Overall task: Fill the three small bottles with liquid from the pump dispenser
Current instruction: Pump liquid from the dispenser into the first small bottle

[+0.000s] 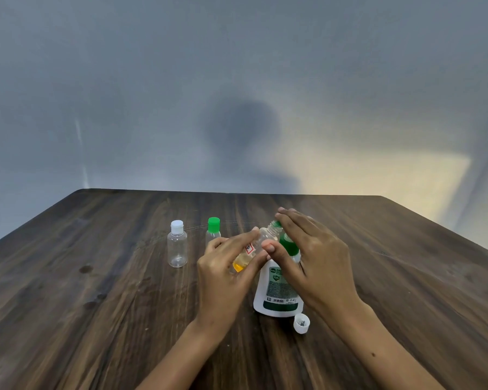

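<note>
The left hand (223,266) grips an uncapped small bottle (254,249), tilted with its mouth at the green pump dispenser (278,288) near the table's (96,277) middle. The right hand (313,254) lies flat on the pump head, fingers straight. Two capped bottles (177,243) stand to the left; a loose white cap (301,323) lies nearer.
</note>
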A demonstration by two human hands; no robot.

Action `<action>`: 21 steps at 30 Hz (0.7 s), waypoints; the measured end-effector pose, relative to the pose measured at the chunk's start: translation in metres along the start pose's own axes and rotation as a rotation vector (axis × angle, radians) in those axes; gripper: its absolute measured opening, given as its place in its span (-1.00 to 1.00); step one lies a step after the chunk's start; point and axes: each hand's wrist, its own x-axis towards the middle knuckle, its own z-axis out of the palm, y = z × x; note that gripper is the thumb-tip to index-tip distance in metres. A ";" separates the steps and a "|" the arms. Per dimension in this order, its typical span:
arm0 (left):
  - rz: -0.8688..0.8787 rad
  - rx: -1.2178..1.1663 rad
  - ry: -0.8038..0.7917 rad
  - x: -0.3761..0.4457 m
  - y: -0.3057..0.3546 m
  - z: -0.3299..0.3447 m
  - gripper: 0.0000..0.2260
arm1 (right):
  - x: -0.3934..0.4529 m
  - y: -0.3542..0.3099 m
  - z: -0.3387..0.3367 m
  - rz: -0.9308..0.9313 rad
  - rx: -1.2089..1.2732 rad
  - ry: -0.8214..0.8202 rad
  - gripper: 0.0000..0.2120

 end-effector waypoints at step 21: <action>-0.002 -0.024 -0.036 0.000 -0.001 -0.001 -0.55 | -0.007 0.002 0.001 -0.004 0.044 -0.017 -0.20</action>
